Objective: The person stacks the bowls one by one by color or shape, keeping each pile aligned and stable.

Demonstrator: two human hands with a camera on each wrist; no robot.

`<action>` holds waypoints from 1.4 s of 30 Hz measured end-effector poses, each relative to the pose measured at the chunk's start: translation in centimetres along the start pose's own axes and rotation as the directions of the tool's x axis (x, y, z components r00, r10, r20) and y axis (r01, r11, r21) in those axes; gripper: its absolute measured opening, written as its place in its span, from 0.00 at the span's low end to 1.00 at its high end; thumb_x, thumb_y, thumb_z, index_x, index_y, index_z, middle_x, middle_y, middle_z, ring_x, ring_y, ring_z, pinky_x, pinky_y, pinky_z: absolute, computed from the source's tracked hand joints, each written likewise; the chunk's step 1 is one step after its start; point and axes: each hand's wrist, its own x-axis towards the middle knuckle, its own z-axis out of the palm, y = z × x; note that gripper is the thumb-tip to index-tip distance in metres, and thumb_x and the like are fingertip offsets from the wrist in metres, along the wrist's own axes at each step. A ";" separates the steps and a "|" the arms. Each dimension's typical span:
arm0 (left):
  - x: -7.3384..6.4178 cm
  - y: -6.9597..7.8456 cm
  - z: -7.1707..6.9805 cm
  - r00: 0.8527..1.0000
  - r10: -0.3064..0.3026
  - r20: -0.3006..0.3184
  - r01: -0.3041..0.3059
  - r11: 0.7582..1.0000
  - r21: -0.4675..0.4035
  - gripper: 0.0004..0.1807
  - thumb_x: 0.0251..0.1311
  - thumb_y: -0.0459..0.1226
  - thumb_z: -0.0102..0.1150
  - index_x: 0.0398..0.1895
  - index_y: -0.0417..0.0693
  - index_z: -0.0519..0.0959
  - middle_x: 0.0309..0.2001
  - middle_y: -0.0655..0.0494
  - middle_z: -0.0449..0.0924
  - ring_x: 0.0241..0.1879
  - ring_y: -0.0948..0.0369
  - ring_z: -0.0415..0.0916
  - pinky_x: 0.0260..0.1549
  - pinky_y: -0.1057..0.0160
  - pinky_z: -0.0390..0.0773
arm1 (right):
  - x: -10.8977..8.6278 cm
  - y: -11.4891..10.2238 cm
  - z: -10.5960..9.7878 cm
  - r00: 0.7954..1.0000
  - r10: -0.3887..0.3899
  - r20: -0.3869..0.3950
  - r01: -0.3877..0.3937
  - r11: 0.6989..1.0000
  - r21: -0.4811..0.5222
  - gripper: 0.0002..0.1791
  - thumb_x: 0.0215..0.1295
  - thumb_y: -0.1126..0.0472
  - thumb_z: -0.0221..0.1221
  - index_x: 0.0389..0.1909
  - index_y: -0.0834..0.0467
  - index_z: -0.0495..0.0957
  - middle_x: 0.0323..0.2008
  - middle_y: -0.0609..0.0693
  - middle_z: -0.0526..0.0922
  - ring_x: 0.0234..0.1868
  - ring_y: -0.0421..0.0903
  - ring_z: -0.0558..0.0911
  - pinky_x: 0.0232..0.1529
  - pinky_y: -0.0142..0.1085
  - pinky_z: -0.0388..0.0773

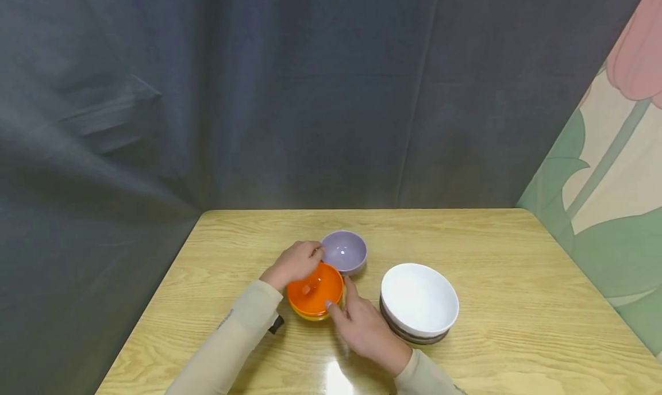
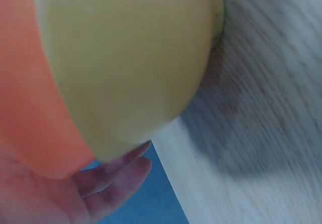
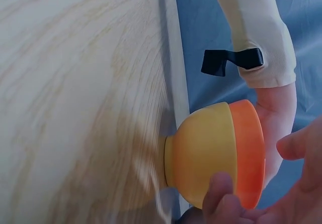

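An orange bowl point(image 1: 323, 294) sits nested in a yellow bowl point(image 3: 201, 151), whose foot stands on the table. My left hand point(image 1: 296, 264) is at the far left of the orange bowl and holds it by the rim; in the left wrist view its fingers point(image 2: 118, 183) reach round the bowl's side. At the near right, my right hand point(image 1: 368, 329) has its thumb and index finger spread along the rim. The right wrist view shows the thumb apart from the orange rim and other fingertips point(image 3: 221, 189) overlapping the yellow wall. Just behind is a purple bowl point(image 1: 343, 251).
Right of my right hand, a white bowl point(image 1: 420, 300) sits in a dark brownish one point(image 1: 424, 340). The wooden table point(image 1: 517, 303) ends at a dark curtain point(image 1: 320, 96) behind and at the left. A flowered cloth point(image 1: 610, 211) hangs at the right.
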 end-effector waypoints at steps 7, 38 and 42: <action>0.0 -0.5 -0.2 0.999 -0.026 -0.047 0.027 0.999 0.022 0.22 0.75 0.42 0.44 0.63 0.39 0.77 0.58 0.47 0.81 0.58 0.51 0.77 0.62 0.48 0.72 | 0.1 0.1 -0.2 1.000 -0.008 -0.012 0.008 1.000 0.001 0.45 0.74 0.42 0.50 0.75 0.71 0.49 0.20 0.42 0.72 0.19 0.38 0.70 0.22 0.34 0.67; -0.1 -4.4 -0.5 0.955 -0.226 -0.194 0.241 0.969 0.055 0.13 0.68 0.40 0.53 0.50 0.43 0.70 0.33 0.49 0.79 0.30 0.54 0.75 0.31 0.55 0.74 | 0.2 0.4 -0.1 0.998 -0.059 -0.017 0.060 0.996 0.065 0.41 0.74 0.49 0.53 0.75 0.72 0.51 0.20 0.40 0.72 0.18 0.35 0.69 0.21 0.31 0.68; -0.4 -5.2 -0.4 0.939 -0.262 -0.223 0.265 0.964 -0.019 0.19 0.68 0.40 0.54 0.53 0.38 0.63 0.32 0.46 0.76 0.32 0.51 0.76 0.33 0.52 0.76 | 0.2 0.4 -0.1 0.998 -0.065 -0.022 0.067 0.995 0.067 0.42 0.74 0.50 0.54 0.75 0.72 0.50 0.20 0.39 0.72 0.19 0.35 0.70 0.22 0.31 0.69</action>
